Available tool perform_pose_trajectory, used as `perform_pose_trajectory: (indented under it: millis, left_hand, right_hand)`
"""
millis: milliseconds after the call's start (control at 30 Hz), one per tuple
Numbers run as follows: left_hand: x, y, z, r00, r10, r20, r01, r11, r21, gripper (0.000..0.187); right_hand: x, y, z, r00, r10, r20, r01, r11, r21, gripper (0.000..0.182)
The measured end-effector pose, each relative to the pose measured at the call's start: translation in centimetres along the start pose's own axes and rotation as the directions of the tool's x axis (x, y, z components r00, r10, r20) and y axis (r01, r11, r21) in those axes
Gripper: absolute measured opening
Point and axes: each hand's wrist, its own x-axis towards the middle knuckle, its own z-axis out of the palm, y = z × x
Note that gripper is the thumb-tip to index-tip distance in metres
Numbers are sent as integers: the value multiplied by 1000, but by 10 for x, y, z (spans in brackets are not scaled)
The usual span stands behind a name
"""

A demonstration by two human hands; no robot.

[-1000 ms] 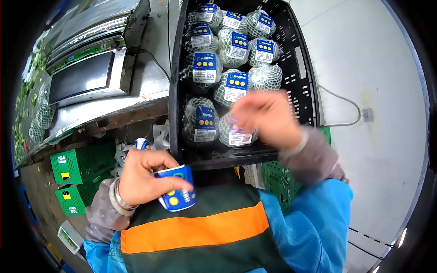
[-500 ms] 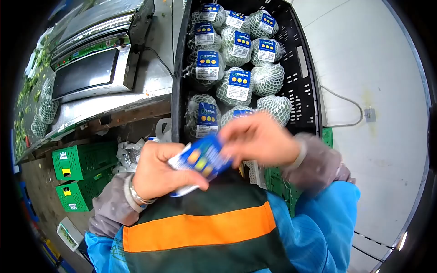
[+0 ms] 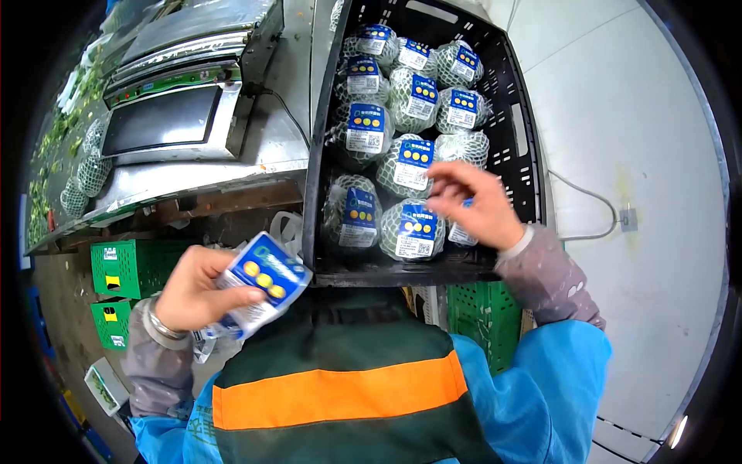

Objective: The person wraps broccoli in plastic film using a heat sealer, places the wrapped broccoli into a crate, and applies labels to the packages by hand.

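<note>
My left hand (image 3: 202,290), left of the crate's near edge, is closed on a small stack of blue-and-white printed labels (image 3: 267,272) with yellow round pictures. Over the crate's near right part hovers my right hand (image 3: 481,203), its thumb and fingers apart and nothing visible between them. Beneath it, a netted bundle with a label (image 3: 463,234) is partly hidden. Beside that sits another labelled bundle (image 3: 413,230) in white foam netting. Just behind my fingers lies a netted bundle (image 3: 464,147) with no label in sight. The black plastic crate (image 3: 402,277) holds several such bundles, most labelled.
A wrapping machine (image 3: 174,116) stands on the steel table (image 3: 255,166) at left, its cord running toward the crate. More netted bundles (image 3: 93,174) and leaf scraps lie on that table's far left. Green crates (image 3: 135,267) are stacked below; another green crate (image 3: 483,321) stands under the black one.
My hands have moved apart: the left went left with the labels, the right went over the crate. A label now shows on the near right bundle, which looked bare before.
</note>
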Motion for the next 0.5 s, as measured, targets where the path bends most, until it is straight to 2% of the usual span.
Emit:
perform_pose_trajectory:
  millis: [33,67,100,133,200,233,333,367,433,500]
  left_hand:
    - [7,6,11,985,171,38,-171,985,10,18]
    - [15,10,23,940,333,79,-335,942,12,18]
    - [19,11,37,941,338,0,-338,941,8,18]
    - [25,9,47,903,425,-66,-423,905,44,19]
    - [28,8,57,919,376,-122,-373,927,47,16]
    - [31,1,55,901,423,-92,-416,905,89,12]
    - [29,1,65,963,194,-185,-210,975,-75,10]
    - [31,1,66,958,208,-199,-230,969,-94,12]
    - [31,1,67,977,133,-165,-153,982,-113,16]
    - [33,-4,65,987,143,-77,-151,982,-117,22]
  right_hand:
    - [2,-25,14,987,-57,148,21,971,237,42]
    - [2,-45,26,957,-96,275,-4,940,341,44]
    - [0,-57,36,903,-113,416,-112,870,480,47]
    - [-4,-64,43,871,-156,465,-84,887,453,40]
    - [-9,-63,57,846,-25,532,-295,810,506,32]
    - [-10,-62,58,857,-13,515,-309,786,535,24]
    - [-11,-58,66,898,-76,434,-169,851,498,22]
    - [-10,-58,66,889,-30,458,-241,819,521,20]
    - [-6,-59,66,860,58,506,-378,738,558,18]
    - [-1,-49,57,900,10,436,-278,784,555,16]
